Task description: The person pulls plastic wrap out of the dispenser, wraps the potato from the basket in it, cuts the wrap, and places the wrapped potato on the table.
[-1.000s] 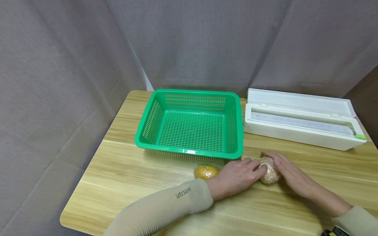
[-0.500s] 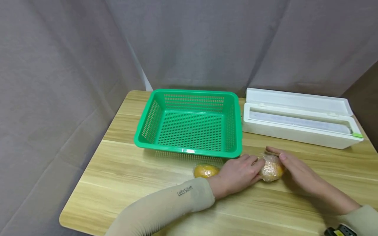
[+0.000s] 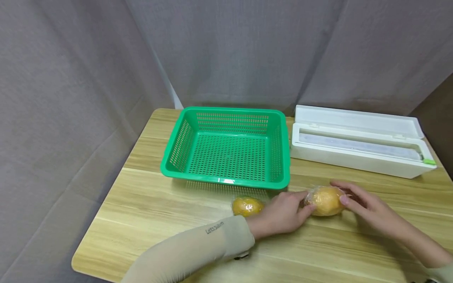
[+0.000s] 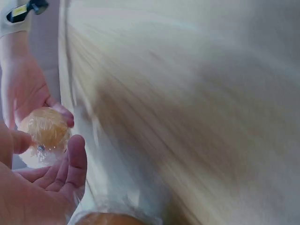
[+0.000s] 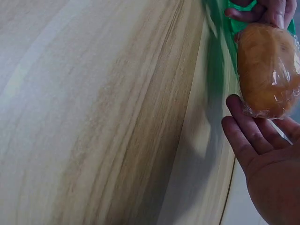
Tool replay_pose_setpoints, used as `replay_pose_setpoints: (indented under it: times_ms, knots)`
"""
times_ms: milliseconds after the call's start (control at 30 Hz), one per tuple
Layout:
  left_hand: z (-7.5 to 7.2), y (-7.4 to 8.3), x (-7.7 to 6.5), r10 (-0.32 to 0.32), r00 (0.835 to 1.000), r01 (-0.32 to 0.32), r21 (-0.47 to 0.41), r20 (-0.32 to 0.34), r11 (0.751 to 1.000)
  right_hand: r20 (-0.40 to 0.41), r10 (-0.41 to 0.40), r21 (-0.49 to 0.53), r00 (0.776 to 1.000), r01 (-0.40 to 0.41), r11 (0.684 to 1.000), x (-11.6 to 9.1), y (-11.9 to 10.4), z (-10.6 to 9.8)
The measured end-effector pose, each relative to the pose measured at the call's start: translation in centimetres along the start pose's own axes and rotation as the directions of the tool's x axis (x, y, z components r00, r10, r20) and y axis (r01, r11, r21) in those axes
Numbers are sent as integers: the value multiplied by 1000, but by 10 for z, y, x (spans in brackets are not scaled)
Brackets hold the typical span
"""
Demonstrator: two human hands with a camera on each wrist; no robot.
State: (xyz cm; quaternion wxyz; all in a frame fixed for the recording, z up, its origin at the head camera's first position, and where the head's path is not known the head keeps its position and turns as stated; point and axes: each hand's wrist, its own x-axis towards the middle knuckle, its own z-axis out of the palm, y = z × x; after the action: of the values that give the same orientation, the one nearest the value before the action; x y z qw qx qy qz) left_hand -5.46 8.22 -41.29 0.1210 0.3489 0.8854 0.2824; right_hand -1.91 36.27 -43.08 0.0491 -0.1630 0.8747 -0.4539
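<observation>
An oblong orange-yellow fruit (image 3: 325,201) in crinkled clear cling film lies between my two hands, right of the table's middle. My left hand (image 3: 283,212) pinches its left end between thumb and fingers. At the other end my right hand (image 3: 371,208) holds it, thumb in front and index finger behind. The right wrist view shows the film stretched shiny over the fruit (image 5: 267,70), with the right fingertips (image 5: 234,124) at its lower end. A second film-wrapped yellow fruit (image 3: 247,206) sits beside my left wrist, partly hidden by it.
A green plastic basket (image 3: 226,181) with slotted sides stands behind the left hand. To its right is a long white cling film dispenser (image 3: 354,163), lid raised, with a roll inside and a green slider (image 3: 429,161). A grey curtain (image 3: 240,55) hangs behind the wooden table (image 3: 141,220).
The wrapped fruit has turned between my hands, so its orange-yellow side now shows instead of bunched film. My right hand has shifted slightly right; my left remains at the fruit's left end.
</observation>
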Motion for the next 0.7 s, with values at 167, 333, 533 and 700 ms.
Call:
replay_pose_setpoints:
  times_ms: [167, 333, 533, 700]
  knots:
    - [-2, 2, -5, -87, 996, 88, -135, 13, 987, 20, 38, -87, 999, -36, 996, -1, -8, 3]
    - [-2, 3, -12, -131, 991, 132, -134, 14, 982, 51, 94, -138, 994, -86, 987, 0, -16, 6]
    - [1, 3, -14, -159, 987, 162, -106, 40, 981, 82, 96, -179, 992, -80, 981, 3, -20, 11]
    - [-1, 4, -9, -186, 980, 188, -20, 66, 982, 84, 90, -288, 992, -63, 956, 5, -21, 13]
